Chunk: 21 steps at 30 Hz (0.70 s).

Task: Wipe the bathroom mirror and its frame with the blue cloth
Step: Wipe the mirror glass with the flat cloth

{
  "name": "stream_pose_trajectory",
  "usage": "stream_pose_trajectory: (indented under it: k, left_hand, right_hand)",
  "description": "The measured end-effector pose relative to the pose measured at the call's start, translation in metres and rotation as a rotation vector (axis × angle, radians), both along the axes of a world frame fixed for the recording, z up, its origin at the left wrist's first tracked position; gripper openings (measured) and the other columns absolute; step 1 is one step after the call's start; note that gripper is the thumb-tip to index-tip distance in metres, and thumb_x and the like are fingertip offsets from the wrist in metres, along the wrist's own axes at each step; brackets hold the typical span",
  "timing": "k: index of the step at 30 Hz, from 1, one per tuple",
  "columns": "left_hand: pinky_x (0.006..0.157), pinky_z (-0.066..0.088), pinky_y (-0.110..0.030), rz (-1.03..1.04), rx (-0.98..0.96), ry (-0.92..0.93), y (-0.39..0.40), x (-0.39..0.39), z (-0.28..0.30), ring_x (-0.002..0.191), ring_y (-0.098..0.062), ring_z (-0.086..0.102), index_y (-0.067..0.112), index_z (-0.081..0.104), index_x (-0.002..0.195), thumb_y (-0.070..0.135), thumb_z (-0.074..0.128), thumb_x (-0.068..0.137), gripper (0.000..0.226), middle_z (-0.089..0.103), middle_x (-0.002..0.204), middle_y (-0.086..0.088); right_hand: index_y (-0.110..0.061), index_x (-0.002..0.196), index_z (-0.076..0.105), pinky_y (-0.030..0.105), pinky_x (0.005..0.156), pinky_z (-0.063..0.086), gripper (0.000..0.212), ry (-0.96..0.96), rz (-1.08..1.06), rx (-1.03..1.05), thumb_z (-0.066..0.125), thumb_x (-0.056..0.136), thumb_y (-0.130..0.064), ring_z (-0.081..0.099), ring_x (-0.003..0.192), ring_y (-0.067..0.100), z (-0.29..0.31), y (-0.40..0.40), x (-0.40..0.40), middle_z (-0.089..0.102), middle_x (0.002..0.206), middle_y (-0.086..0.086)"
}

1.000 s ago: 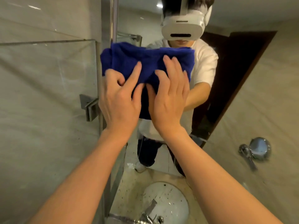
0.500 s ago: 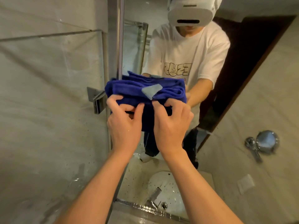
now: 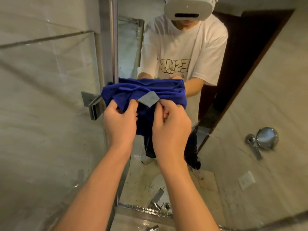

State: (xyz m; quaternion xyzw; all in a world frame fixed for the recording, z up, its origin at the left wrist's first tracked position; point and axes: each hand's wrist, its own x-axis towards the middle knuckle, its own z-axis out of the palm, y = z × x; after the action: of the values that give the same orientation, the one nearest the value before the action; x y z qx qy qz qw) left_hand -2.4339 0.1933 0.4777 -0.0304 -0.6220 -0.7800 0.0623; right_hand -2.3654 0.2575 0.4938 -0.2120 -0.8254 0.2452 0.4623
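- Head view: the blue cloth [image 3: 146, 92] is bunched between both hands, held up in front of the mirror [image 3: 166, 39] at about chest height of the reflected person; whether it touches the glass cannot be told.
- The left hand [image 3: 120, 121] has its fingers curled into the left part of the cloth, grasping a fold. The right hand [image 3: 170, 125] pinches the cloth near its grey label [image 3: 148, 100]. I judge this two-handed grip serves to refold or gather the cloth into a pad (a tidy pad wipes more evenly than a loose bundle).
- Much of the cloth hangs dark between the hands, so it is not spread flat for a stroke at this moment.
- The mirror's metal frame [image 3: 108, 39] runs upright just left of the cloth, with a metal bracket [image 3: 90, 105] beside it on the glass panel [image 3: 50, 80]. Holding the cloth here keeps both glass and frame within easy reach.
- Below, the mirror's lower frame edge [image 3: 141, 210] crosses the picture, and the speckled basin [image 3: 160, 185] and tap [image 3: 156, 197] show in the reflection.
- On the wall to the right sits a chrome fitting [image 3: 265, 139].
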Motion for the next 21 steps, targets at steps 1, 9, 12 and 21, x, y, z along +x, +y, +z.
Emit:
stream_pose_trajectory:
  k: [1, 9, 12, 21]
  left_hand:
    - [0.075, 0.059, -0.051, 0.045, 0.035, -0.009, 0.005, 0.002, 0.001, 0.067, -0.014, 0.065, 0.029, 0.06, 0.074, 0.037, 0.07, 0.079, 0.013, 0.068, 0.07, 0.008]
    - [0.072, 0.056, -0.03, 0.109, 0.468, -0.24, 0.033, 0.027, 0.004, 0.084, -0.013, 0.068, 0.027, 0.059, 0.089, 0.018, 0.069, 0.082, 0.015, 0.071, 0.097, 0.003]
    - [0.063, 0.052, -0.021, 0.027, 0.522, -0.284, 0.026, 0.024, 0.003, 0.073, -0.007, 0.066, 0.016, 0.053, 0.096, 0.006, 0.065, 0.086, 0.019, 0.068, 0.091, 0.002]
    - [0.066, 0.055, -0.026, -0.021, 0.354, -0.483, 0.02, 0.008, -0.002, 0.076, -0.015, 0.059, 0.023, 0.055, 0.089, 0.018, 0.071, 0.084, 0.018, 0.062, 0.082, 0.0]
  right_hand:
    - [-0.022, 0.107, 0.069, 0.026, 0.072, 0.048, 0.015, 0.079, -0.004, -0.054, 0.059, 0.096, -0.025, 0.058, 0.08, 0.011, -0.008, -0.004, -0.003, 0.061, 0.091, -0.003]
    - [-0.015, 0.077, 0.067, 0.037, 0.066, 0.053, 0.016, 0.207, -0.039, -0.38, 0.067, 0.091, -0.023, 0.063, 0.06, 0.013, -0.025, 0.011, -0.005, 0.066, 0.063, -0.007]
    - [-0.019, 0.071, 0.061, 0.048, 0.068, 0.054, 0.02, 0.13, -0.023, -0.507, 0.066, 0.088, -0.029, 0.065, 0.055, 0.019, -0.016, 0.013, -0.004, 0.065, 0.058, -0.004]
    - [-0.015, 0.067, 0.051, 0.031, 0.059, 0.045, 0.027, 0.362, -0.028, -1.139, 0.076, 0.077, -0.019, 0.048, 0.051, 0.009, -0.027, -0.012, -0.014, 0.054, 0.057, -0.005]
